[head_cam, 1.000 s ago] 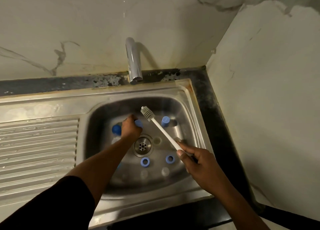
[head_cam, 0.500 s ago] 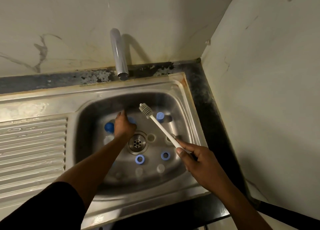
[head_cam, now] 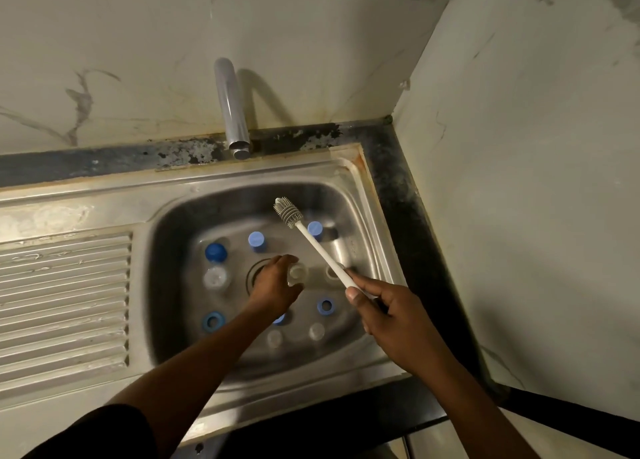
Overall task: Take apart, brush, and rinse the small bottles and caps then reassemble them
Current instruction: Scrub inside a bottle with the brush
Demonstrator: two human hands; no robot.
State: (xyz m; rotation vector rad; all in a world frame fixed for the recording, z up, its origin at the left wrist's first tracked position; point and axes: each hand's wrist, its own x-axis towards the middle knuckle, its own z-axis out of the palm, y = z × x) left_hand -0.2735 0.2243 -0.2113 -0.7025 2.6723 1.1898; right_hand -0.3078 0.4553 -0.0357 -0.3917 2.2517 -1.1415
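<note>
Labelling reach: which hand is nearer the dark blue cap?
Left. Left hand grips a clear bottle right of the dark blue cap; right hand, holding the brush, is farther right.

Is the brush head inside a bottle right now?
No: the right hand holds the brush with its head in the open, apart from the clear bottle in the left hand.

The small bottles [head_cam: 216, 278] and caps [head_cam: 325, 306] stand in the sink basin [head_cam: 169, 285], around the drain [head_cam: 254, 273]. The faucet [head_cam: 230, 109] rises behind the basin. The drainboard [head_cam: 65, 296] lies to its left and a wall [head_cam: 519, 181] to its right.
</note>
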